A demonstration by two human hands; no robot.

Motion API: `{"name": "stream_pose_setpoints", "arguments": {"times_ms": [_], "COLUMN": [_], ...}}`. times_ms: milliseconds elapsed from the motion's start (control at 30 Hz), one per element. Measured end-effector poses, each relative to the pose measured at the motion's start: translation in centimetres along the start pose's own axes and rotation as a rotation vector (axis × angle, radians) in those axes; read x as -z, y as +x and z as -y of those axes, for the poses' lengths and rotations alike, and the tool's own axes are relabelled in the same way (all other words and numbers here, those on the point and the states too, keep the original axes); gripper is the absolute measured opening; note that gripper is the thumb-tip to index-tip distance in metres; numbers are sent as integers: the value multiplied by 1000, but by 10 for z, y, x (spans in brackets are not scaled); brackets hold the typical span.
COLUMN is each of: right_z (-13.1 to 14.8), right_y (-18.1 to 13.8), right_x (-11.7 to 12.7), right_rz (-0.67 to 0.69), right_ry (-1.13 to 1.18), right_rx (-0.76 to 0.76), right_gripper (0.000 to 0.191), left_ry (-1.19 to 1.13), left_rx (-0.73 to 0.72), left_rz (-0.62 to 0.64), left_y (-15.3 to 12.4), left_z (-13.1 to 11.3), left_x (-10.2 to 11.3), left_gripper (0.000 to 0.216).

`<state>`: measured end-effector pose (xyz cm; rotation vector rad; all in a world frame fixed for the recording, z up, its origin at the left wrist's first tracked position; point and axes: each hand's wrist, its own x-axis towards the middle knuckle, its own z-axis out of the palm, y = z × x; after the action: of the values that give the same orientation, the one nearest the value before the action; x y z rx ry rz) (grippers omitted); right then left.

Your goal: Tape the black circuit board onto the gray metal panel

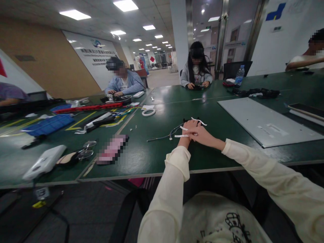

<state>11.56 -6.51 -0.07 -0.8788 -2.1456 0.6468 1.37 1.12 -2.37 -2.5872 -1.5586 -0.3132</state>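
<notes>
My left hand (pixel 189 124) rests over the green table, back up, its fingers curled at a small black object (pixel 186 119) that is mostly hidden. My right hand (pixel 204 135) crosses over it, fingertips pinched together at the back of the left hand. A white tape strip (pixel 181 136) runs to those fingertips. A second tape strip (pixel 183 128) lies across the left hand, and a third tape strip (pixel 199 121) sticks out past its fingers. A grey cable (pixel 164 137) lies looped on the table just left of my hands.
A white tape roll (pixel 148 112) and pink phone (pixel 112 149) lie to the left. Farther left are glasses (pixel 87 150), a white power bank (pixel 45 162) and a blue tray (pixel 49 125). A grey panel (pixel 270 123) lies right. Other people sit around the table.
</notes>
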Motion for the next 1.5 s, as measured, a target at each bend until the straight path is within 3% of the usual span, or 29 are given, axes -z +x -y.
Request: {"name": "stream_pose_setpoints", "arguments": {"times_ms": [167,500,633,1000,1233,1367,1500], "right_z": [-4,-3,-2,-6,-3,-9,-37], "right_y": [0,-5,-6,-7,-7,-7,-5], "right_x": [4,9,17,33,41,49,71], "right_rz": [-89,152,214,208,194,110,-165], "right_ry": [-103,-365,-378,-317,-258,-250,-420], "right_rx": [-6,178,210,215,208,110,-86], "right_gripper": [25,38,42,36,33,40,42], "left_ry": [-8,18,20,20,10,4,20], "left_rx": [-12,-16,-9,-28,44,50,79], "left_rz": [14,2,10,6,-10,-62,-117], "left_y": [2,-1,1,-5,-7,-8,-10], "left_z": [2,-3,-2,-8,-5,0,-1], "left_x": [-1,8,7,19,21,15,11], "left_gripper": [34,35,34,32,36,32,34]}}
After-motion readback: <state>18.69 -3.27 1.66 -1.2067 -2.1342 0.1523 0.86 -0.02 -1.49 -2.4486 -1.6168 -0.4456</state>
